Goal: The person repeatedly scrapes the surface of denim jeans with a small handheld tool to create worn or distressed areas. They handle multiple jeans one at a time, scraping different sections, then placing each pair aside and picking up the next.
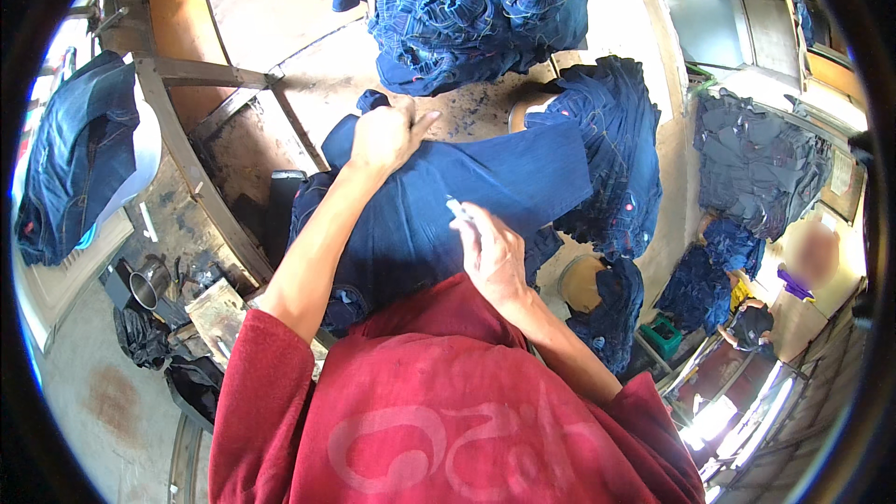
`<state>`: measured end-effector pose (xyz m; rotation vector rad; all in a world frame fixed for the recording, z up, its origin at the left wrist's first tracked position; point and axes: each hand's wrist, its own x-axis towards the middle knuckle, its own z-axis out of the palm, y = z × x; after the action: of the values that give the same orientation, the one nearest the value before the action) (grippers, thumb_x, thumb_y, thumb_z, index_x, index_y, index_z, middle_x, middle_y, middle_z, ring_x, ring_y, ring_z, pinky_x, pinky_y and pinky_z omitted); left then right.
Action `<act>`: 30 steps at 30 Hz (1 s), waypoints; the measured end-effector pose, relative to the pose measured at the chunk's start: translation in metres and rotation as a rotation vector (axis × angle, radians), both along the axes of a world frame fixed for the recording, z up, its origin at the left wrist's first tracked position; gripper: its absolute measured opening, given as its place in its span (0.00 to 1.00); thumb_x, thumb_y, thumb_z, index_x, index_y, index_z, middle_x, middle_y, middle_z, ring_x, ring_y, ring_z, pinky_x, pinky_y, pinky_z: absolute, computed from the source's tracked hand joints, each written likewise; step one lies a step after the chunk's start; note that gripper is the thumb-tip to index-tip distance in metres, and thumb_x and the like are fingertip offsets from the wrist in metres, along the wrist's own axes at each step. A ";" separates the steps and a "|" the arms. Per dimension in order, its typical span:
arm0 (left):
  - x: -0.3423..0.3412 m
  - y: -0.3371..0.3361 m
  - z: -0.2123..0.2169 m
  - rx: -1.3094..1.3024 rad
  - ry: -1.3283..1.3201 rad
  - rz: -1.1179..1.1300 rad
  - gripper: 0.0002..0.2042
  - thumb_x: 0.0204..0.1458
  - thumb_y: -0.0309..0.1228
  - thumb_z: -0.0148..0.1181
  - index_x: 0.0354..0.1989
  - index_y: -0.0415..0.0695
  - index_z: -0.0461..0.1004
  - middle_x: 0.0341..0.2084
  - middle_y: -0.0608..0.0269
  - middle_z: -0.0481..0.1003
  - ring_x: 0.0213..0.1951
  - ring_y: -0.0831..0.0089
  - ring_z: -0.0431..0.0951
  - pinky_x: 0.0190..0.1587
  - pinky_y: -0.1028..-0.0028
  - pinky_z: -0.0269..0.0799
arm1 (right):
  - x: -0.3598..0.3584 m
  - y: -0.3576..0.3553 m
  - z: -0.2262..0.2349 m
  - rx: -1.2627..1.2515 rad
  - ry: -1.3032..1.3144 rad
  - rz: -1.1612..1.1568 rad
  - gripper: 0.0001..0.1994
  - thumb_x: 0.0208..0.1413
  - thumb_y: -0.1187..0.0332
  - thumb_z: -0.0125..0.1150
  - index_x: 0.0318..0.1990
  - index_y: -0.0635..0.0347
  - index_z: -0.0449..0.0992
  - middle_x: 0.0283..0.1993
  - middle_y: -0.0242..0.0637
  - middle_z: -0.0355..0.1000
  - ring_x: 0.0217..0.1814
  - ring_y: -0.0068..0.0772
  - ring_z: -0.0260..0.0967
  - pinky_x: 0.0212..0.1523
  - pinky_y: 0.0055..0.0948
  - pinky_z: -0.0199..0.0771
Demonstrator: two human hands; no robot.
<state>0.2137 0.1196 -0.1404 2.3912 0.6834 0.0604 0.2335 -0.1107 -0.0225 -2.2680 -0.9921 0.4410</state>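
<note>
Left hand (385,135) presses flat on the dark blue denim jeans (485,187) at frame centre — right hand (490,252) pinches a small white tool (457,209); heaped denim piles (481,9) crowd the top edge.

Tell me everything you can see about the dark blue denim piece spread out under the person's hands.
The denim piece is dark indigo, looks like a jeans leg, and lies spread flat across the work surface in front of the person. Its far end points right, toward a heap of similar jeans. The left hand presses on its upper left end; the right hand, holding a small pale tool, rests near its middle.
</note>
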 end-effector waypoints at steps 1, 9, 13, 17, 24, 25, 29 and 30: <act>-0.012 0.002 0.022 -0.029 -0.127 0.098 0.21 0.62 0.48 0.69 0.33 0.41 0.74 0.25 0.49 0.79 0.30 0.46 0.83 0.34 0.54 0.78 | 0.003 -0.002 0.001 -0.058 0.112 -0.060 0.13 0.64 0.67 0.71 0.52 0.59 0.78 0.41 0.43 0.82 0.43 0.47 0.81 0.44 0.45 0.81; -0.155 -0.108 0.105 0.265 -0.120 0.075 0.10 0.50 0.37 0.78 0.37 0.50 0.84 0.49 0.63 0.78 0.54 0.55 0.74 0.60 0.53 0.67 | -0.008 -0.018 -0.049 0.045 -0.307 0.201 0.12 0.60 0.57 0.72 0.43 0.50 0.79 0.34 0.27 0.75 0.38 0.34 0.72 0.40 0.38 0.66; -0.172 -0.125 0.076 0.329 -0.024 0.061 0.09 0.54 0.33 0.74 0.41 0.46 0.84 0.50 0.63 0.78 0.57 0.55 0.73 0.62 0.51 0.64 | 0.007 -0.026 -0.060 -0.016 -0.529 0.333 0.08 0.64 0.58 0.67 0.38 0.49 0.77 0.34 0.27 0.76 0.37 0.33 0.72 0.39 0.38 0.67; -0.179 -0.126 0.085 0.346 -0.156 0.158 0.09 0.55 0.32 0.72 0.41 0.45 0.81 0.51 0.62 0.77 0.58 0.54 0.73 0.61 0.51 0.64 | 0.073 -0.039 -0.028 -0.202 -0.220 -0.054 0.11 0.67 0.58 0.68 0.37 0.54 0.79 0.30 0.40 0.83 0.31 0.45 0.84 0.32 0.46 0.80; -0.172 -0.138 0.104 0.400 -0.121 0.163 0.10 0.58 0.30 0.70 0.44 0.44 0.78 0.47 0.60 0.78 0.53 0.56 0.75 0.58 0.53 0.66 | 0.023 -0.016 -0.014 -0.005 0.174 0.205 0.19 0.60 0.46 0.75 0.40 0.53 0.87 0.32 0.42 0.85 0.36 0.48 0.86 0.38 0.43 0.84; -0.171 -0.138 0.104 0.370 -0.124 0.145 0.09 0.58 0.30 0.70 0.44 0.43 0.77 0.47 0.60 0.79 0.51 0.56 0.76 0.58 0.54 0.66 | 0.015 -0.011 -0.019 -0.012 0.274 0.200 0.20 0.60 0.45 0.75 0.39 0.53 0.87 0.31 0.43 0.85 0.35 0.49 0.86 0.37 0.46 0.83; -0.169 -0.139 0.105 0.376 -0.163 0.133 0.09 0.59 0.27 0.68 0.45 0.42 0.75 0.43 0.59 0.79 0.45 0.57 0.77 0.54 0.56 0.68 | 0.001 -0.005 -0.032 -0.091 0.747 0.127 0.17 0.64 0.53 0.75 0.44 0.59 0.84 0.22 0.30 0.73 0.21 0.25 0.67 0.23 0.36 0.65; -0.170 -0.140 0.105 0.379 -0.182 0.125 0.09 0.59 0.27 0.68 0.45 0.42 0.75 0.42 0.59 0.78 0.45 0.57 0.77 0.52 0.56 0.68 | 0.003 -0.005 -0.034 -0.149 1.019 0.044 0.16 0.64 0.55 0.76 0.44 0.59 0.84 0.21 0.26 0.70 0.19 0.19 0.63 0.20 0.31 0.60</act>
<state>0.0438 -0.0200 -0.0350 2.6522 0.7896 0.4943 0.2366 -0.1156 -0.0561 -1.7290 -0.4642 1.5181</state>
